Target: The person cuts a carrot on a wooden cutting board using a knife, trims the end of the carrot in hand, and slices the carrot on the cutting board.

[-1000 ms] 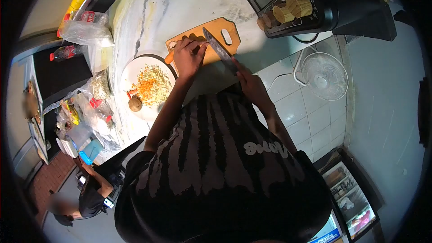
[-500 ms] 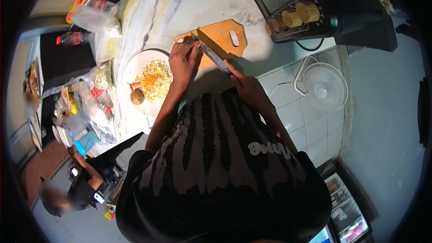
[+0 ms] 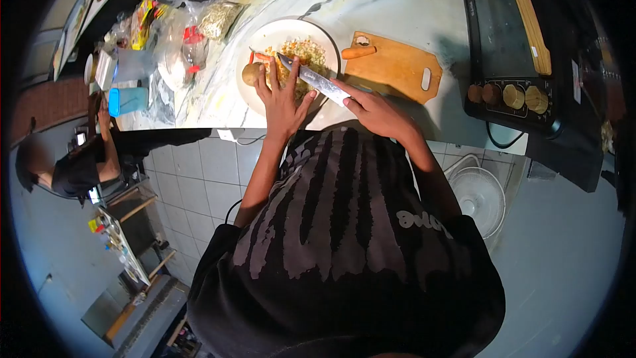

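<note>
My right hand grips the handle of a kitchen knife, whose blade slants over a white plate. My left hand is open over the plate, fingers spread, its index finger by the blade near the tip. Whether that finger touches the blade I cannot tell. Finely diced pale and orange vegetables lie on the plate, partly hidden by hand and knife. A round brown potato-like vegetable and a red chili sit at its left side. A carrot piece rests on the wooden cutting board to the right.
A black oven with round knobs stands at the right of the marble counter. Plastic bags, a bottle and a blue container crowd the left. A fan is on the floor. Another person is at far left.
Both hands and the knife have moved left from the cutting board to over the plate. My left hand's fingers have spread. A carrot piece now shows on the board. The camera view has turned.
</note>
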A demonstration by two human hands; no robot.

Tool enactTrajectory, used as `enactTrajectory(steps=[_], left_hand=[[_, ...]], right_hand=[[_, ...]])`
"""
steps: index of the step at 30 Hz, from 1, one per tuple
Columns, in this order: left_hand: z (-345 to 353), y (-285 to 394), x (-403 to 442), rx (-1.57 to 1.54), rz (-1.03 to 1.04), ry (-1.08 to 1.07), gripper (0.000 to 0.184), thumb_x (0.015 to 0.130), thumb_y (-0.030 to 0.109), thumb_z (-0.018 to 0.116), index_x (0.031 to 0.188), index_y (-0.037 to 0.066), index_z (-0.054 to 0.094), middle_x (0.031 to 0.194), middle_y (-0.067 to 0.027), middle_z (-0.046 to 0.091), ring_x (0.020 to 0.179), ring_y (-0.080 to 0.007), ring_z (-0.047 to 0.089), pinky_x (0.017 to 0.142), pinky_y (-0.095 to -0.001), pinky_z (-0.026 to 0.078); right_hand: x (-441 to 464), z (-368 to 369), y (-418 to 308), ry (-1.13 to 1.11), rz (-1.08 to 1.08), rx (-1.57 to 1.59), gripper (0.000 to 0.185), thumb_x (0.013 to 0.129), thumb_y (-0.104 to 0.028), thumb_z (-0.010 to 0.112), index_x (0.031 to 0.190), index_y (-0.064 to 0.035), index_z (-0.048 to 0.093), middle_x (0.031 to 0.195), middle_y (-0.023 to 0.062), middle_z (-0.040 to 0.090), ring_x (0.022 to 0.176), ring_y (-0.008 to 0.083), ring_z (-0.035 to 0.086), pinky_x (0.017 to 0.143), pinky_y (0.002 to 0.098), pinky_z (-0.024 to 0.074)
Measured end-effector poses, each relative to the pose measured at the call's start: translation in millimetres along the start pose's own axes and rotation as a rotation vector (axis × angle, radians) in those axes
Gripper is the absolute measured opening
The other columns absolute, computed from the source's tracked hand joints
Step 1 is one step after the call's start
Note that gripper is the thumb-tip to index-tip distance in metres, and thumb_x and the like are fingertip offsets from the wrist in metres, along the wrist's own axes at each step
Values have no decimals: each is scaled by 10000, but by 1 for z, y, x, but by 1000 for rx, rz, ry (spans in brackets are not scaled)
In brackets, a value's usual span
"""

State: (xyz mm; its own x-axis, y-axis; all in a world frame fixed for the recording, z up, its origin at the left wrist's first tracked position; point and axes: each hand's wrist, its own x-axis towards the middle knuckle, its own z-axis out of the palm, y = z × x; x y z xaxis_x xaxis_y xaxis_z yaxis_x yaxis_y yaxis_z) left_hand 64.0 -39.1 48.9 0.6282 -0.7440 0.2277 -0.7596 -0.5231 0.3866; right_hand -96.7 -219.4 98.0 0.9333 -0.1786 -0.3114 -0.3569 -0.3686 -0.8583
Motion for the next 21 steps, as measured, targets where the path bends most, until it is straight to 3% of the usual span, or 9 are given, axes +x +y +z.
enactTrajectory(steps=[4,7,9,10,11,13,14,17,21], left_hand=[[10,-22,2,99,-86,80,765,946,624,521,1580,235,341,1649,-222,165,1489,-493,99,1169,-658,50],[3,-18,14,81,-98,146,694,972,533,554,1542,167,406,1628,-224,217,1467,-489,150,1180,-616,104],[-9,1,28,-139,-75,202,597,972,400,625,1494,153,472,1583,-223,289,1435,-482,192,1159,-584,198],[-15,18,39,-116,-17,275,467,917,286,717,1335,96,630,1356,-244,525,1305,-437,429,1085,-511,366],[-13,28,48,-134,7,265,467,917,286,717,1335,96,630,1356,-244,525,1305,-437,429,1085,-511,366],[-2,48,65,-507,15,-41,317,899,244,736,1164,69,720,1105,-179,666,1097,-353,609,960,-435,486],[3,67,74,-505,143,-53,221,887,195,739,1055,52,750,960,-138,699,930,-327,667,847,-393,538],[40,109,90,-529,413,-171,231,868,168,738,1064,45,741,1000,-151,701,964,-344,660,860,-412,536],[91,139,100,-499,401,-344,263,845,151,749,1092,62,733,1022,-152,703,946,-348,664,816,-422,535]], right_hand=[[-4,-2,5,-11,-2,0,496,1053,-250,451,1543,-282,388,1396,213,569,1241,432,556,1022,435,447],[-22,-14,4,10,53,27,504,1061,-200,472,1556,-190,378,1451,166,552,1282,285,569,1065,352,412],[-42,-23,17,167,127,106,513,1058,-201,491,1557,-175,377,1357,129,622,1068,189,615,964,299,455],[-54,-17,39,413,-1,74,528,1048,-178,513,1559,-163,376,1256,103,664,861,120,540,837,269,466],[-64,-19,41,441,13,73,528,1048,-178,513,1559,-163,376,1256,103,664,861,120,540,837,269,466],[-84,-24,45,619,457,252,518,1040,-204,510,1531,-91,389,1420,221,550,1263,309,589,1041,379,444],[-92,-11,77,816,258,45,528,1042,-200,493,1549,-126,364,1406,245,551,1248,388,590,1004,428,472],[-113,5,96,967,116,-163,522,1045,-173,461,1555,-145,355,1408,255,541,1267,441,543,1008,472,462],[-113,21,97,995,73,-169,514,1032,-144,452,1542,-177,391,1377,257,567,1195,470,574,958,487,495]])
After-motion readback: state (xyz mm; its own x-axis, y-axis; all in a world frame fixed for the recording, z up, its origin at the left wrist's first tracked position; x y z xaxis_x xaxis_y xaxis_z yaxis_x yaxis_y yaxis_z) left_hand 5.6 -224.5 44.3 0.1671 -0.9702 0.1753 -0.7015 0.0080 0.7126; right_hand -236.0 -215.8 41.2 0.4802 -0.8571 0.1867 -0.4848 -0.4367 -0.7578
